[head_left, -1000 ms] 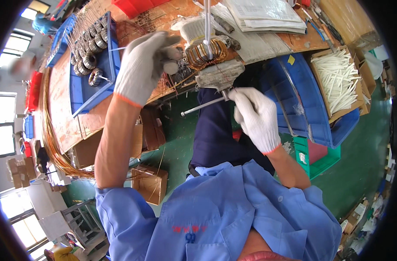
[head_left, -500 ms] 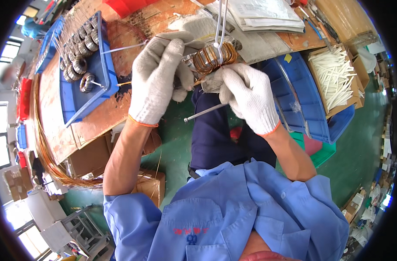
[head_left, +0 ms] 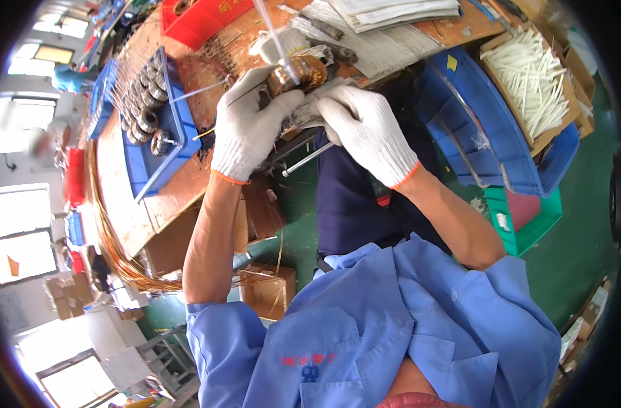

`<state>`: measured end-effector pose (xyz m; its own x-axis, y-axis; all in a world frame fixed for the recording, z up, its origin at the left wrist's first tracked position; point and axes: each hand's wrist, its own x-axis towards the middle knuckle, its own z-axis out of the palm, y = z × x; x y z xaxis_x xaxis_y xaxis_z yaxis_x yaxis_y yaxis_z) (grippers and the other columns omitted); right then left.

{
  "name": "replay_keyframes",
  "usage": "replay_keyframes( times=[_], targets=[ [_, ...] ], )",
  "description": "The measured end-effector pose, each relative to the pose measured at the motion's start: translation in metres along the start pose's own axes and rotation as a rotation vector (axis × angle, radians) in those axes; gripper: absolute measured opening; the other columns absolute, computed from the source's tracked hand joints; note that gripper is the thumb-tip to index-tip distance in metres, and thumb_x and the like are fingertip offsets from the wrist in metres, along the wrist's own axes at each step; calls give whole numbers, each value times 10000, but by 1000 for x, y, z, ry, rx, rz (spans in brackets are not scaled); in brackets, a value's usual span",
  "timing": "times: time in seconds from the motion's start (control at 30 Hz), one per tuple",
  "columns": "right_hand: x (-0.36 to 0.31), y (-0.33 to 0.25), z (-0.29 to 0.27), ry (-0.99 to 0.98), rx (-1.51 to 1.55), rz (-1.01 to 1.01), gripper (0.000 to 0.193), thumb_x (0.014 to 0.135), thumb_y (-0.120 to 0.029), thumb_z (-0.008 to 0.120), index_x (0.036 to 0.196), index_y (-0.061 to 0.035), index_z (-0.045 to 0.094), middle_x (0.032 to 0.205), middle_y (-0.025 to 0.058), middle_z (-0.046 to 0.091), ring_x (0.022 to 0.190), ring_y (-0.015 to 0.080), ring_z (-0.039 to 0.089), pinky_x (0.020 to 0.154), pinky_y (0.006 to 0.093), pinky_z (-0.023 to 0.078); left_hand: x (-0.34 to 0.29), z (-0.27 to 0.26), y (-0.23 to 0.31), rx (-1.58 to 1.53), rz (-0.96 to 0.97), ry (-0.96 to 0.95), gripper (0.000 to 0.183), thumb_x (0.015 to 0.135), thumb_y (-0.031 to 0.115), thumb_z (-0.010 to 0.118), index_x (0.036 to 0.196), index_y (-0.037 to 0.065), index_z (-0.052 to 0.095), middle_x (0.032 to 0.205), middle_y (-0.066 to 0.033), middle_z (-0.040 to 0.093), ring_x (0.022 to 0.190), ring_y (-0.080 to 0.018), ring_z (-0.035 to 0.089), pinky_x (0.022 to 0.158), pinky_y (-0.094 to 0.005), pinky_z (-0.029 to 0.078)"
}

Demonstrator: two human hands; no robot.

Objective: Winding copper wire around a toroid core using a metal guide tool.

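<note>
A ring-shaped coil wound with copper wire point(head_left: 305, 72) sits at the near edge of the bench, with a white strap point(head_left: 272, 30) running up from it. My left hand point(head_left: 249, 129), in a white knit glove, is closed with its fingers against the coil's left side. Beside it my gloved right hand point(head_left: 365, 126) is closed around a slim metal rod point(head_left: 303, 162), whose headed end sticks out down and left. The rod's other end is hidden in the hand. Whether the right fingertips also grip wire at the coil's lower side is too blurred to tell.
At left, a blue tray point(head_left: 177, 146) holds several finished-looking coils point(head_left: 147, 95). A red bin point(head_left: 205, 20) and papers point(head_left: 392, 13) lie farther back. To the right stand a blue crate point(head_left: 453, 102) and a carton of white strips point(head_left: 528, 81). Loose copper wire point(head_left: 103, 217) hangs off the bench's left side.
The view has shifted. The coil now sits lower against my left hand, and my left fingers, spread apart before, have closed in on it. My right hand still has the rod.
</note>
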<state>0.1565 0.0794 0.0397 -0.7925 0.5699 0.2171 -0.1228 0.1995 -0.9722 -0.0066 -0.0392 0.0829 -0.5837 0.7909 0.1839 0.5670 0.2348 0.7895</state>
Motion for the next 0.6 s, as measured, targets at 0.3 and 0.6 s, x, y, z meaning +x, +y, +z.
replay_keyframes(
  times=[0.3,0.6],
  targets=[
    [18,12,-66,101,-156,-211,193,950,-209,707,974,-29,772,896,158,756,835,330,741,738,395,568,-3,-1,20,-94,-131,-70,414,897,25,757,1280,-84,642,1145,-118,742,1044,-129,647,944,-287,521],
    [80,-11,-81,-85,-224,-415,103,884,-125,679,901,-67,762,820,131,725,784,324,714,708,442,547,-6,-7,14,-128,-154,-51,473,892,-28,754,1343,-79,619,1220,-105,688,1120,-156,617,993,-305,505]
  ],
)
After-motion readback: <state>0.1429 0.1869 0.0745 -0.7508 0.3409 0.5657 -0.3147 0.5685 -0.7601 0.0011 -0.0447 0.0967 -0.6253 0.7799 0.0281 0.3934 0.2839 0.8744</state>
